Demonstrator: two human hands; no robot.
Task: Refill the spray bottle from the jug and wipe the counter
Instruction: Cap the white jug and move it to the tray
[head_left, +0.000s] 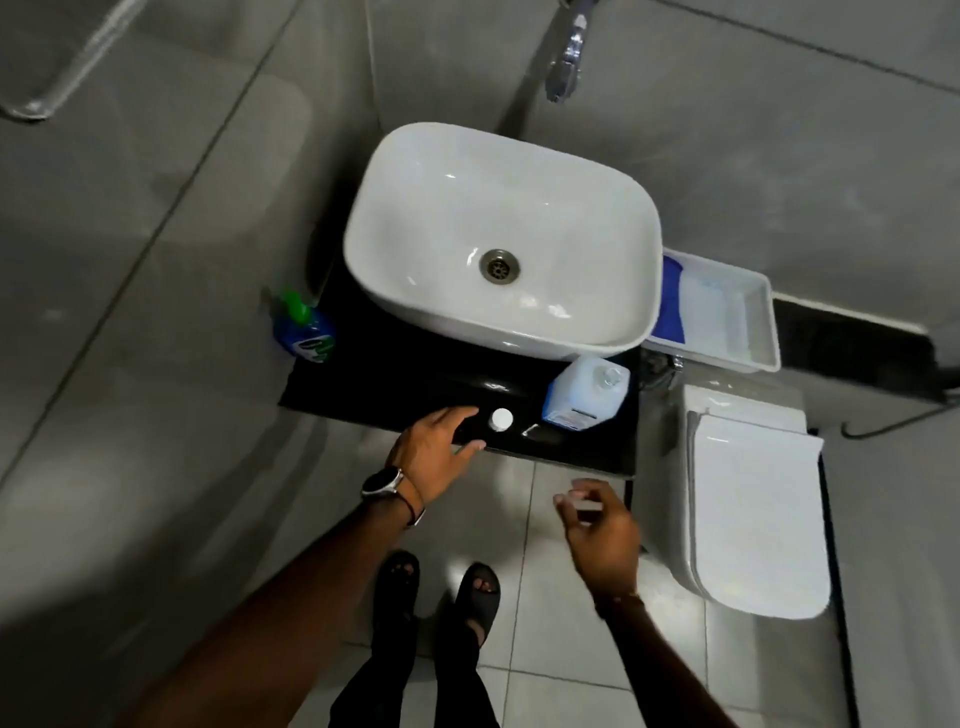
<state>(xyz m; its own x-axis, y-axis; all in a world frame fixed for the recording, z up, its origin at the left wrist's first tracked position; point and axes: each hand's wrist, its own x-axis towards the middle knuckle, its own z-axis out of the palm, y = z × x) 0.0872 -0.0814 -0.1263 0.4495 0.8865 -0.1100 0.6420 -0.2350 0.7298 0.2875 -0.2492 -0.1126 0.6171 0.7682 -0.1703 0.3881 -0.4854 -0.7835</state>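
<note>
The jug (584, 392) stands uncapped on the black counter (395, 384) at the basin's (498, 234) five o'clock, its white cap (501, 419) beside the open, empty left hand (439, 457); right hand (597, 525) loosely curled, contents unclear; refilling apparently unfinished, wiping remains.

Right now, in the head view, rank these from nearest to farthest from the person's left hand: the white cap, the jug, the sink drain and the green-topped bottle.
From the left hand:
1. White cap, just right of the fingertips on the black counter.
2. Jug, farther right on the counter.
3. Green-topped bottle, at the counter's left end, and the sink drain, up in the basin, are too close to call.
</note>
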